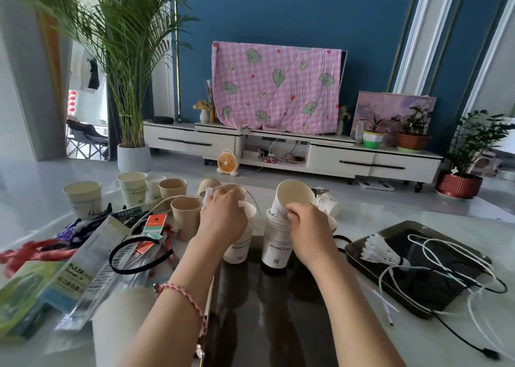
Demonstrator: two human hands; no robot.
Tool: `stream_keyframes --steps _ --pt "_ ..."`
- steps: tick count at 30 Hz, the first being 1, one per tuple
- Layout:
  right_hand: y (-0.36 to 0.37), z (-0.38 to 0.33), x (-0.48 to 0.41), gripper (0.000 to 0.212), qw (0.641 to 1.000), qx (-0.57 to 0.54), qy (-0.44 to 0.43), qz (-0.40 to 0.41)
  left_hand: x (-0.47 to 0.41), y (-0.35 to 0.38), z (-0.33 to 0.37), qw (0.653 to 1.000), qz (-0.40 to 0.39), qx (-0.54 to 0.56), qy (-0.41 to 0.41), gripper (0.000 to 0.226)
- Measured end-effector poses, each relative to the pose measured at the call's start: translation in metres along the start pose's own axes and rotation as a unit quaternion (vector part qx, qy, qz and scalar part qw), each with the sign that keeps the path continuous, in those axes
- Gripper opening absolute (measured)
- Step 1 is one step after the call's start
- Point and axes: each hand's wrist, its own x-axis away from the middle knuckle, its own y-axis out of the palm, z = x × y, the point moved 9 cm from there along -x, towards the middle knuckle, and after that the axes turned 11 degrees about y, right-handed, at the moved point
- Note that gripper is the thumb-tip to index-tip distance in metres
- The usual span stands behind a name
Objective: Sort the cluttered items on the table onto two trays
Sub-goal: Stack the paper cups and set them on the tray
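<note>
We see 2 stacks of white paper cups standing side by side on the dark glossy tray (267,319) in front of us. Our left hand (223,215) is curled over the rim of the left stack (239,248), grasping its top cup. Our right hand (309,228) pinches a tilted cup (294,198) whose base sits in the mouth of the right stack (276,251). To the right, a second black tray (398,231) holds a shuttlecock (380,251) and white cables (423,245). Left of the stacks, loose cups (133,188) stand on the table among a black headband (133,240) and a ruler packet (83,274).
</note>
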Motion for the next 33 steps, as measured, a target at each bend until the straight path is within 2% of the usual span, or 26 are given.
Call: stream_keyframes --steps 5,9,12,15,18,20,25,29,33 --pt "-0.008 -0.015 -0.001 0.033 0.999 0.015 -0.020 0.026 0.005 0.004 -0.008 0.999 -0.016 0.009 -0.028 0.036" --pt "0.012 -0.013 0.003 0.039 0.996 0.075 0.004 -0.056 0.007 0.002 -0.009 0.999 -0.014 0.014 -0.031 0.034" --pt "0.021 -0.003 0.006 0.041 0.994 0.063 0.037 -0.079 0.009 0.004 -0.011 0.999 -0.022 0.016 -0.034 0.033" --pt "0.029 0.007 0.003 0.035 0.990 0.090 0.062 -0.086 0.010 0.010 -0.015 0.998 -0.037 0.033 -0.036 0.030" --pt "0.035 0.012 0.004 0.023 0.990 0.109 0.049 -0.069 0.013 0.018 -0.015 0.997 -0.055 0.038 -0.031 0.021" --pt "0.037 0.012 0.006 0.021 0.994 0.097 0.033 -0.049 0.013 0.019 -0.014 0.998 -0.051 0.034 -0.021 0.018" --pt "0.048 0.013 0.001 0.049 0.996 0.049 0.018 -0.074 0.011 0.018 -0.012 0.998 -0.061 0.021 -0.003 0.020" --pt "0.047 0.005 -0.001 0.056 0.996 -0.015 0.007 -0.085 0.012 0.017 -0.014 0.998 -0.058 0.031 -0.010 0.019" --pt "0.040 -0.001 0.000 0.051 0.997 -0.056 -0.005 -0.056 0.013 0.011 -0.016 0.997 -0.052 0.064 -0.008 0.039"
